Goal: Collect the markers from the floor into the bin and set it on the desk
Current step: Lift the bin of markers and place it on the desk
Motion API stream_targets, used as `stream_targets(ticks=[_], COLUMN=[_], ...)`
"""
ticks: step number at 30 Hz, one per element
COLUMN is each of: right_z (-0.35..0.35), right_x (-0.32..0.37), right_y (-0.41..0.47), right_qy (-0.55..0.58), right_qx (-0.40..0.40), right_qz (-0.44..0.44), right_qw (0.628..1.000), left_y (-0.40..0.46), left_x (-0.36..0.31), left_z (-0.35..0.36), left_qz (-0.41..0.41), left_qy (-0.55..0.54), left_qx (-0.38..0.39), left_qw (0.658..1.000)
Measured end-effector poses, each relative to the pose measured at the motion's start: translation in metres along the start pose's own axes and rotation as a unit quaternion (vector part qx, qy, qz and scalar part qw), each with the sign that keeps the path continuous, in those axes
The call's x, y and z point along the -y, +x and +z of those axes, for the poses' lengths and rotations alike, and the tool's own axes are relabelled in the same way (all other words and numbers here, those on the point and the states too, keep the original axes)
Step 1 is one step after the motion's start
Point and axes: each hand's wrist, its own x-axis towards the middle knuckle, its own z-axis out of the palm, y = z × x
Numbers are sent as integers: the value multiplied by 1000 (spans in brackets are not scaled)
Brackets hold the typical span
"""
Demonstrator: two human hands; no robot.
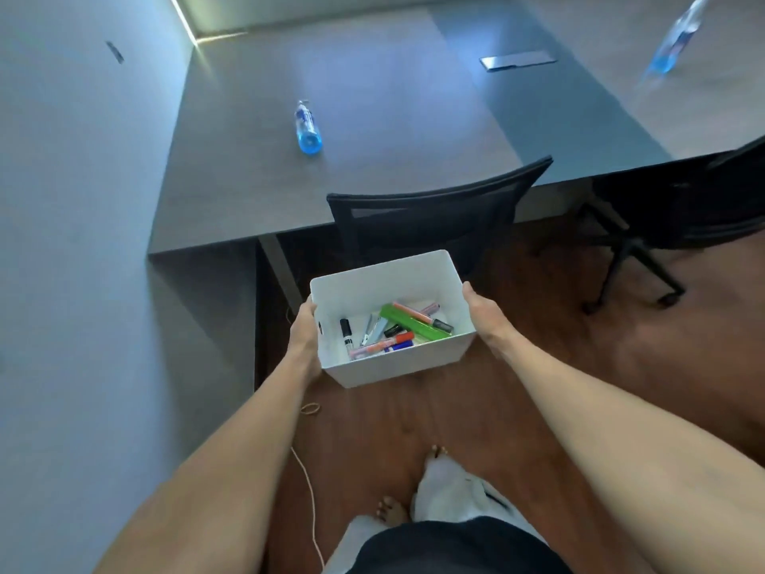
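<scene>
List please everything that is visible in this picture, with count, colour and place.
bin: one, white, held above the floor in front of the desk
markers: several, black, orange, blue, pink, inside the bin
green item: one, green, inside the bin among the markers
desk: one, dark grey-brown, against the wall
bottles: two, clear with blue, on the desk, one near the left, one far right
chairs: two, black, at the desk edge, second at right
cord: one, pale, on the floor
left hand: on the bin's left side
right hand: on the bin's right side
feet: bare, on the floor
</scene>
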Motion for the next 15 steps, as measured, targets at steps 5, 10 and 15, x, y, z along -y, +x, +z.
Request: stream_targets(ticks=[5,10,15], right_z=[-9,-22,-31], right_x=[50,100,154], right_y=[-26,-36,-41], right_qy=[-11,-31,-24], right_qx=[8,32,21], right_qz=[-58,-107,-145], right_qw=[998,993,989], left_y=[-30,-46,-61], left_x=[-55,-114,-168], left_z=[7,11,26], left_qz=[54,92,123], left_qy=[29,65,83], left_qx=[-14,-11,40], left_qw=[998,994,988])
